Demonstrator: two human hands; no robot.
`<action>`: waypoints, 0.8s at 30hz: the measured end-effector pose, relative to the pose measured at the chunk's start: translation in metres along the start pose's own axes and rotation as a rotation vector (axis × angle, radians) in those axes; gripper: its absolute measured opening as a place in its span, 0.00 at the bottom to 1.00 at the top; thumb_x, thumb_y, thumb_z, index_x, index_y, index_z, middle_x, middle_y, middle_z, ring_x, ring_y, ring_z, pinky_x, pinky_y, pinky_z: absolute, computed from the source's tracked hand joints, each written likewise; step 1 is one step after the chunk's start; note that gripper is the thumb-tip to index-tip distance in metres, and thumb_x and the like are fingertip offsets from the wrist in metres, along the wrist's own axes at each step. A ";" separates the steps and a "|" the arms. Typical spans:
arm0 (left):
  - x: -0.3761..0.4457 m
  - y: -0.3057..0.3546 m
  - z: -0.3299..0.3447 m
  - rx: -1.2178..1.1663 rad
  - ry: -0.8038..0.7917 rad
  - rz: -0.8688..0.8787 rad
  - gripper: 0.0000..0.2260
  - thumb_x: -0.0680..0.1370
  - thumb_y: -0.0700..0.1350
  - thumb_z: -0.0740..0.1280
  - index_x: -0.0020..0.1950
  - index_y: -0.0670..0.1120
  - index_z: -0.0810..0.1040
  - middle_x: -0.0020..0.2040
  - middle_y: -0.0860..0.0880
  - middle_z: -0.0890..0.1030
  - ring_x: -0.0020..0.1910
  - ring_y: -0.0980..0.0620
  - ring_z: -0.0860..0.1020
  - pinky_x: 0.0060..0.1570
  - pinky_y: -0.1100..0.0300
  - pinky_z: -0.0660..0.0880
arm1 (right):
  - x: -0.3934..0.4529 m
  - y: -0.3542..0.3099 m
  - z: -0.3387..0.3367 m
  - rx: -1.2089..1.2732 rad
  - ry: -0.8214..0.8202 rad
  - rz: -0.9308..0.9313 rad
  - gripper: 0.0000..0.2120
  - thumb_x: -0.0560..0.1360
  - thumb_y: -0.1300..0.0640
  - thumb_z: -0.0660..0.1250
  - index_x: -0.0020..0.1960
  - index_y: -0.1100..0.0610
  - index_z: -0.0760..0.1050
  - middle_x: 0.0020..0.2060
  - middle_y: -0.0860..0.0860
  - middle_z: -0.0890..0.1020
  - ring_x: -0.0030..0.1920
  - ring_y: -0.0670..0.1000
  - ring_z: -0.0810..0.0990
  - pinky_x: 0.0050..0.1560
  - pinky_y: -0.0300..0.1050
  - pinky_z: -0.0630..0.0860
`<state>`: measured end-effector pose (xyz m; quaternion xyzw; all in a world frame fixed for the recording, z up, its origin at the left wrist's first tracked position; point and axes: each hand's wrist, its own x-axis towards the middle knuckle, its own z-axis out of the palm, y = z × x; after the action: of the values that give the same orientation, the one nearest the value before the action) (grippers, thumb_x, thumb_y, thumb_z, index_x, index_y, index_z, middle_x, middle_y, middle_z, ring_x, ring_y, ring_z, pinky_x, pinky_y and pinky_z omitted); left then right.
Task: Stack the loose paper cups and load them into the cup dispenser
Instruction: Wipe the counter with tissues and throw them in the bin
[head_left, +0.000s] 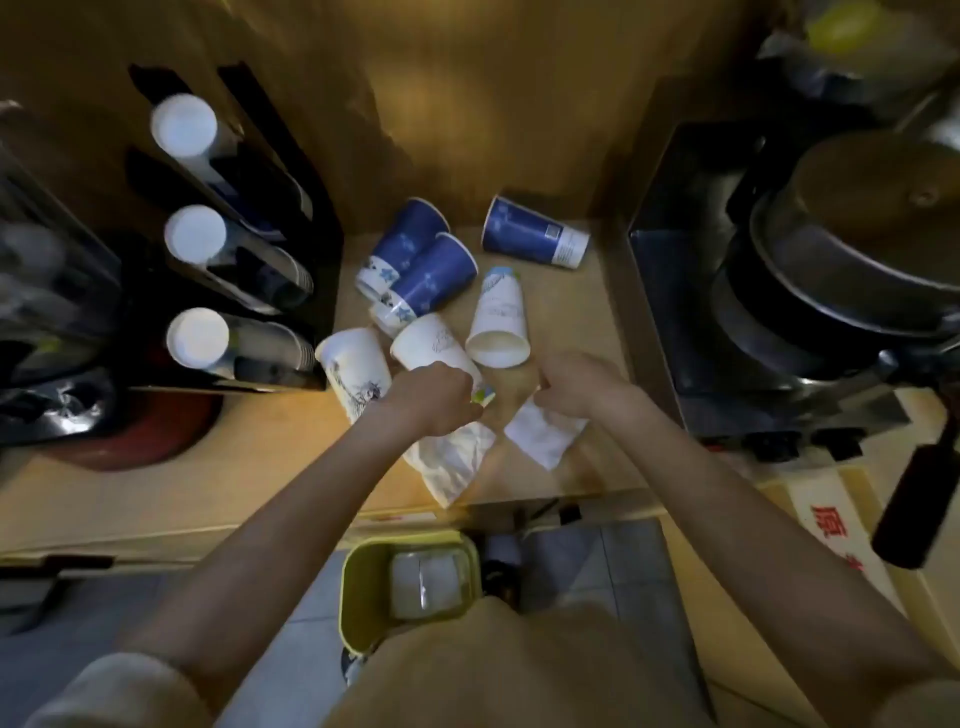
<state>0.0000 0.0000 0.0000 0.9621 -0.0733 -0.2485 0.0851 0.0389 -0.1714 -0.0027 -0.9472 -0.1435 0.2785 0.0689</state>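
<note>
Several loose paper cups lie on their sides on the wooden counter (260, 467). Three are blue: two side by side (410, 241) (434, 275) and one further right (535, 239). White cups lie nearer me (498, 319) (434, 343) (356, 371). My left hand (431, 397) is closed around a white cup (452, 457) that points toward me. My right hand (576, 384) grips another white cup (543, 431); the two held cups are close together but apart. At the left stands the black cup dispenser (311, 218), with three cup stacks showing white bases (184, 124) (195, 234) (197, 338).
A dark metal machine with a round pan (857, 234) and a black handle (909, 504) fills the right side. A yellow bin (363, 587) sits on the floor below the counter edge. A red round object (145, 431) lies under the dispenser's corner.
</note>
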 end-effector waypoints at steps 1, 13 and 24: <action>-0.003 0.001 0.006 0.011 -0.006 -0.011 0.18 0.78 0.52 0.59 0.59 0.41 0.75 0.57 0.40 0.79 0.57 0.42 0.76 0.47 0.53 0.71 | -0.001 0.001 0.006 -0.001 -0.002 0.008 0.15 0.76 0.54 0.60 0.57 0.62 0.73 0.59 0.60 0.77 0.58 0.61 0.76 0.49 0.48 0.70; 0.003 -0.011 0.110 -0.125 0.235 -0.129 0.22 0.76 0.41 0.63 0.68 0.38 0.66 0.70 0.37 0.69 0.69 0.39 0.66 0.64 0.46 0.68 | 0.019 0.032 0.109 0.020 0.191 0.004 0.26 0.78 0.55 0.57 0.74 0.57 0.55 0.74 0.60 0.60 0.73 0.60 0.58 0.73 0.52 0.54; -0.014 -0.017 0.133 -0.068 0.271 -0.151 0.18 0.58 0.39 0.79 0.46 0.42 0.81 0.47 0.41 0.84 0.44 0.40 0.83 0.31 0.53 0.80 | 0.012 0.029 0.127 0.071 0.344 -0.011 0.15 0.74 0.62 0.63 0.60 0.59 0.75 0.60 0.62 0.77 0.61 0.63 0.73 0.60 0.57 0.71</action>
<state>-0.0755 0.0024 -0.1115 0.9862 0.0200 -0.1246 0.1075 -0.0144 -0.1885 -0.1213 -0.9770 -0.1249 0.1170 0.1272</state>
